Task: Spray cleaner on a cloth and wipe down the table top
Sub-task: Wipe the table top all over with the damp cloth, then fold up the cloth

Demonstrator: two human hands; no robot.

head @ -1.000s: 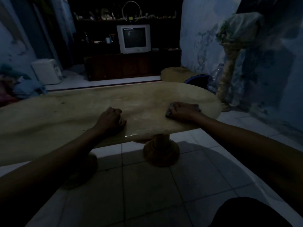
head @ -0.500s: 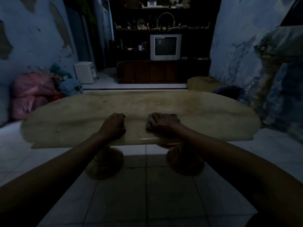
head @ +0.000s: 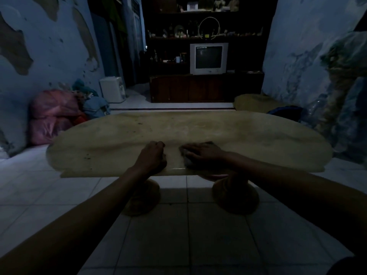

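Observation:
A long oval table top (head: 248,135) of pale yellowish stone stretches across the dim room on two round pedestals. My right hand (head: 204,153) lies flat with spread fingers on a dark grey cloth (head: 187,160), pressing it onto the table near the front edge. My left hand (head: 154,157) rests on the table just left of the cloth, its fingers curled into a loose fist that holds nothing. A wet streak shines along the front edge between the hands. No spray bottle is in view.
Pink and blue bundles (head: 53,114) lie on the floor by the left wall. A white box (head: 113,89) stands behind them. A TV (head: 208,58) sits on a dark cabinet at the back. A wrapped post (head: 337,86) stands at the right. White floor tiles (head: 178,235) lie in front.
My right hand has slid the cloth leftward along the front edge, close to my left hand. My view has swung left, centring the table.

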